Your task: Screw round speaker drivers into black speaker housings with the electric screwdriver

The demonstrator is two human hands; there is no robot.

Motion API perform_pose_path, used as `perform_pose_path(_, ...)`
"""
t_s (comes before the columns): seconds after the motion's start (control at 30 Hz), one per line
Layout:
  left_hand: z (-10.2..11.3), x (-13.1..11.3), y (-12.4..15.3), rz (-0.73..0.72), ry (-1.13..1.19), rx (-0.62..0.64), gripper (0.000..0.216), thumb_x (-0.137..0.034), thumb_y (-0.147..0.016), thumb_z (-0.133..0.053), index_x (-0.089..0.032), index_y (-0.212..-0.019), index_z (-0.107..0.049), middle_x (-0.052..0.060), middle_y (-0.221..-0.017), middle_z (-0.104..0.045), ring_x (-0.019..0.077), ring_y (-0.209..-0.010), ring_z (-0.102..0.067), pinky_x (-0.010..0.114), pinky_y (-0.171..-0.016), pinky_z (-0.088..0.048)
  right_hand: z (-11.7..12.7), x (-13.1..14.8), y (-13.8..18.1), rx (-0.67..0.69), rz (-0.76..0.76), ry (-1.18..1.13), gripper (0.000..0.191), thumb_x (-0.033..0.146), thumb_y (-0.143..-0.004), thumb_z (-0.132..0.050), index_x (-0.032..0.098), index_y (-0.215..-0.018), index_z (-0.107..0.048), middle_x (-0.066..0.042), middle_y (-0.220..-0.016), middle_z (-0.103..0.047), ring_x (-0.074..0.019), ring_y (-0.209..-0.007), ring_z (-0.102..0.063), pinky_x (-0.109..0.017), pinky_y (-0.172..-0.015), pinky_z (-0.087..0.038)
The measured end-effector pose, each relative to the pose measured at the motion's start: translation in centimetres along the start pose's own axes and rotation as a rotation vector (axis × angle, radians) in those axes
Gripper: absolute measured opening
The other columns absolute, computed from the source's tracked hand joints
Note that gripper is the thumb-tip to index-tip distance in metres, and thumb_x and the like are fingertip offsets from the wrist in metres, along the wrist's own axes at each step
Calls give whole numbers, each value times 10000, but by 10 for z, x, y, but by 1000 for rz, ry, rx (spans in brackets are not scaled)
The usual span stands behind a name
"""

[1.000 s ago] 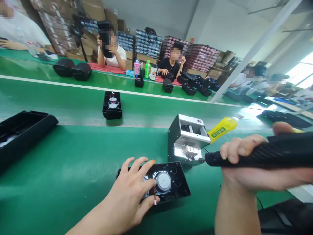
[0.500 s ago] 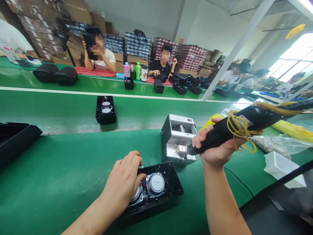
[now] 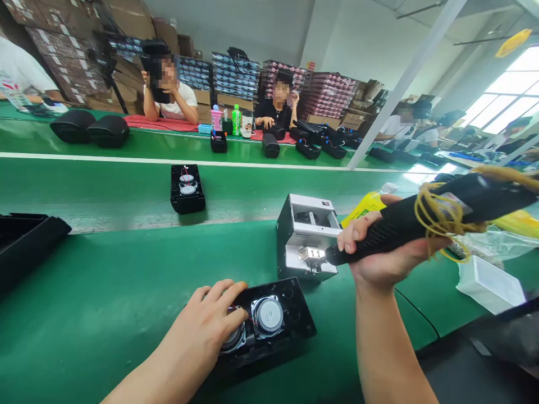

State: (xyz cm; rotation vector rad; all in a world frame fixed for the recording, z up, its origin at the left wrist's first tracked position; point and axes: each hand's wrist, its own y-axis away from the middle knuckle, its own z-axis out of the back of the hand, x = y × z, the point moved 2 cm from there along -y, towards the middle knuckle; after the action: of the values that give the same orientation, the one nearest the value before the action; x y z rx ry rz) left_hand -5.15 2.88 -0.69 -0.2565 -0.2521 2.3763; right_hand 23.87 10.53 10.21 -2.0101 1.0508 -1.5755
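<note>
A black speaker housing [image 3: 301, 322] lies open on the green bench, with two round speaker drivers in it; the right driver [image 3: 269, 315] shows fully. My left hand [image 3: 213, 317] grips the housing's left part, its fingers over the far edge and its thumb by the left driver, which it partly covers. In my right hand [image 3: 381, 252] is a black electric screwdriver [image 3: 404, 221] wound with yellow cord. Its tip is at the metal outlet of a grey screw feeder [image 3: 286, 241]. Whether a screw is on the tip, I cannot tell.
Another open speaker housing [image 3: 187, 196] sits on the conveyor belt [image 3: 105, 185] beyond the bench. A black case [image 3: 31, 247] lies at the left. Right of the feeder are a yellow bottle [image 3: 362, 207] and a white tray [image 3: 490, 286]. Several people sit across the line.
My left hand has shifted slightly left along the housing, its fingers now more outstretched. My right hand and the screwdriver have moved a little right. The housing on the belt has moved slightly right.
</note>
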Motion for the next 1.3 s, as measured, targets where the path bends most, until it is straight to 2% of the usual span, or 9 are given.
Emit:
perform_pose_path(0.1, -3, -1, 8, 20, -1, -36, 446, -8, -842, -495, -282, -1109, -726, 86, -1564, -562, 343, -1341, -557, 484, -920, -508, -2, -5, 0, 9, -45, -11, 711, 888, -840, -570, 220, -1059, -681, 69, -547, -519, -111, -323, -414, -221, -316, -369)
perform_pose_path(0.23, 5, -5, 15, -2, 17, -65, 361, -182, -1007, -484, -306, -1267, -700, 74, -1639, -498, 324, -1347, -558, 499, -977, -509, -1, -7, 2, 21, -26, -21, 683, 862, -859, -571, 223, -1073, -679, 64, -560, -535, -116, -323, -413, -226, -308, -363)
perform_pose_path(0.4, 19, -8, 19, 14, 42, -41, 348, -352, -1032, -573, -344, -1368, -665, 37, -1681, -459, 296, -1415, -530, 492, -1081, -491, 0, -8, 2, -10, -45, -11, 702, 882, -844, -566, 216, -1038, -673, 70, -538, -509, -111, -321, -408, -220, -324, -363)
perform_pose_path(0.53, 25, -13, 24, 77, 26, -36, 577, -531, -918, -722, -362, -1459, -616, 47, -1721, -394, 368, -1455, -496, 587, -1171, -417, 2, -11, 1, -26, -57, -10, 709, 897, -825, -556, 226, -1033, -647, 74, -526, -505, -113, -302, -390, -220, -299, -337)
perform_pose_path(0.63, 22, -11, 29, 96, 12, -16, 796, -477, -782, -846, -387, -1517, -555, 36, -1753, -329, 396, -1465, -485, 615, -1184, -397, 4, -13, 1, -20, -43, -7, 737, 918, -797, -565, 225, -1039, -637, 79, -514, -501, -115, -286, -368, -224, -271, -315)
perform_pose_path(0.7, 18, -7, 31, 70, 19, -14, 853, -408, -761, -847, -396, -1547, -517, 34, -1768, -290, 406, -1449, -499, 617, -1153, -421, 4, -14, 0, -10, -46, -3, 747, 928, -800, -556, 224, -1035, -636, 77, -515, -503, -115, -291, -372, -227, -277, -325)
perform_pose_path(0.8, 14, -3, 32, 20, 36, -18, 849, -389, -788, -815, -401, -1571, -485, 39, -1774, -270, 410, -1413, -528, 608, -1098, -455, 2, -15, -2, -1, -58, -2, 733, 924, -821, -534, 228, -1030, -635, 75, -522, -501, -111, -302, -375, -227, -294, -332)
perform_pose_path(1.1, 17, -10, 27, 124, 64, 17, 809, -281, -741, -815, -398, -1499, -559, 33, -1744, -349, 375, -1438, -498, 590, -1132, -404, 0, -5, 2, 22, -51, -8, 773, 908, -838, -566, 218, -1163, -699, 70, -543, -519, -113, -316, -403, -229, -310, -355)
perform_pose_path(1.3, 14, -1, 30, 51, 106, 73, 825, -331, -819, -769, -382, -1586, -471, 68, -1758, -311, 415, -1437, -498, 629, -1123, -412, 3, 10, 10, 46, -64, 5, 758, 897, -839, -563, 242, -1185, -727, 73, -550, -508, -100, -315, -382, -227, -305, -352)
